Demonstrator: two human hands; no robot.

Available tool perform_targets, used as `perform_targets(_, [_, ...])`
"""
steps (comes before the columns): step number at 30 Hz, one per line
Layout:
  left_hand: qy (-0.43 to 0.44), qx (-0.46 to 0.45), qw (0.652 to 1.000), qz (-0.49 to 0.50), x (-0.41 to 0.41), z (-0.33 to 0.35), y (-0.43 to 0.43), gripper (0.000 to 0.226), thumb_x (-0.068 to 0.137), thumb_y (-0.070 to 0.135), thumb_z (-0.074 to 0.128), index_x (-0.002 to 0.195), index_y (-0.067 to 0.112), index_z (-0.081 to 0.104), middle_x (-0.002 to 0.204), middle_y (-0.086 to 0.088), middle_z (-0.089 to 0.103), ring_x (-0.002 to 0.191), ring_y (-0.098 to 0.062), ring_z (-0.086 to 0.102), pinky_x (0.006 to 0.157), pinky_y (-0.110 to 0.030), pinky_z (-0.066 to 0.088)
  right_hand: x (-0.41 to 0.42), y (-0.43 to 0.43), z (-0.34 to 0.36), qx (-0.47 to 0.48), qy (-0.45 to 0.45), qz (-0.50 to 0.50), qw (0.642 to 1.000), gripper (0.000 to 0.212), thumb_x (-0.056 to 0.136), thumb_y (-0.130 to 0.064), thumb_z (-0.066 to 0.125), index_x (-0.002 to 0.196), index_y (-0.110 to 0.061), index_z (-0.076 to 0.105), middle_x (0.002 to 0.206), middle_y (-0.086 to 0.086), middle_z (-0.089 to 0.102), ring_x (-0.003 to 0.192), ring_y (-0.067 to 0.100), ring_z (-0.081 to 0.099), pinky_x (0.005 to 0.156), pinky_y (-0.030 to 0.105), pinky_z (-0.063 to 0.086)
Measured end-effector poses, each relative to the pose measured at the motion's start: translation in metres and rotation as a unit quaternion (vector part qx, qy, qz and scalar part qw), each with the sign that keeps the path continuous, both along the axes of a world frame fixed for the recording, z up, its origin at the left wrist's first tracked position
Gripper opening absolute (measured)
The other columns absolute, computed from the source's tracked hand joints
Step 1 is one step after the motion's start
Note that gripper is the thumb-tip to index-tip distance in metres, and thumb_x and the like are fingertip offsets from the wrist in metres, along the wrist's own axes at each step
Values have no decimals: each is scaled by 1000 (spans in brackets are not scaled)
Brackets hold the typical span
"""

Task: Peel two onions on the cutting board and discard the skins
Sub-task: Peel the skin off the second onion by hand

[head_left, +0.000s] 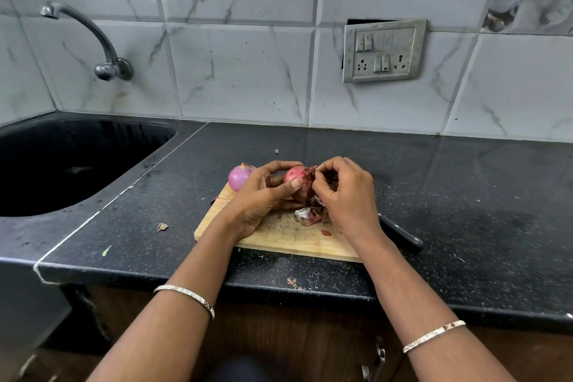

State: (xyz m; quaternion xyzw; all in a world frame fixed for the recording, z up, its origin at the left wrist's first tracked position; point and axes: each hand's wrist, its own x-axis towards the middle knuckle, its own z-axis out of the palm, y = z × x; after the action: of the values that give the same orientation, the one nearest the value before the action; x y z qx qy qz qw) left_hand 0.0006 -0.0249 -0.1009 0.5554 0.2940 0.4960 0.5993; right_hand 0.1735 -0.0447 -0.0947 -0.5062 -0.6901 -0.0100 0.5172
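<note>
The left hand [263,192] cups the red onion [296,177] over the cutting board [279,236], thumb across it to steady it, while the right hand [344,192] pinches a flap of dry skin at its top — a hold suited to tearing. Loose skins [310,214] lie heaped on the board beneath the right hand. A second onion [239,177] — smooth, seemingly peeled — sits at the board's far left corner, and a knife [403,236] lies on the worktop [434,180] just right of it.

Both forearms [192,288] reach forward and converge; left grip [263,195] cupped, fingers curled; right grip [347,192] pinching with fingertips.
</note>
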Motion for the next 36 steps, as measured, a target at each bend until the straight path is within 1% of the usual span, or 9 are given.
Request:
perform_targets(2, [3,-1,1000,-1,0,0,1,53,82,13,74,132,2,58,121,-23,70,101,-32,73,85,-42,62,0,1,0,-8,0,-1,1000,3,91,-14,66,89,-13,67,86,-4,62,78,12,59,72,34,53])
perform_targets(8, [9,-1,1000,-8,-1,-1,2,52,84,13,73,133,2,57,121,-22,70,105,-34,72,88,-44,62,0,1,-1,-35,7,-3,999,3,94,-14,64,91,-14,65,89,-5,60,81,7,56,69,15,41])
perform_targets(12, [4,-8,1000,-4,-1,-1,2,52,84,14,74,132,3,58,121,-23,70,104,-34,72,86,-43,62,1,0,0,-39,32,5,999,3,92,-15,66,90,-17,68,87,-7,65,81,5,61,70,22,50])
perform_targets(16, [-12,-19,1000,5,0,-2,4,51,84,15,73,132,3,59,125,-26,67,104,-34,73,87,-44,62,1,0,2,-48,27,19,998,12,89,-15,68,100,-18,72,91,-9,69,83,4,65,76,28,58])
perform_targets(21, [-15,-24,1000,10,-2,-3,5,47,85,17,72,130,7,64,129,-24,64,108,-36,71,91,-49,60,3,2,1,-29,17,15,999,10,91,-15,69,96,-18,76,88,-10,71,83,4,66,80,31,57])
perform_targets(25, [-12,-22,1000,7,-1,0,2,47,85,17,73,130,7,65,127,-21,67,107,-34,72,88,-44,61,3,3,-1,-25,12,16,999,7,94,-17,67,96,-18,74,88,-8,70,83,7,65,78,32,56])
perform_targets(31, [-1,-14,1000,6,2,1,-1,58,75,3,82,130,8,64,110,-23,74,97,-32,74,83,-35,62,3,3,0,-18,-8,21,1000,9,95,-11,66,96,-17,73,90,-7,69,85,7,62,77,23,48])
perform_targets(34, [-7,-17,1000,8,2,2,-2,55,80,4,79,133,5,62,110,-20,74,94,-28,73,79,-31,61,3,2,1,-18,-12,27,999,11,94,-9,66,96,-16,73,90,-8,69,85,7,62,76,21,48])
perform_targets(36, [-10,-14,1000,6,2,2,-2,54,81,7,79,132,6,63,116,-19,72,94,-28,73,78,-30,61,3,2,0,-20,-10,28,999,11,94,-10,65,96,-17,73,90,-8,69,85,6,62,76,20,47])
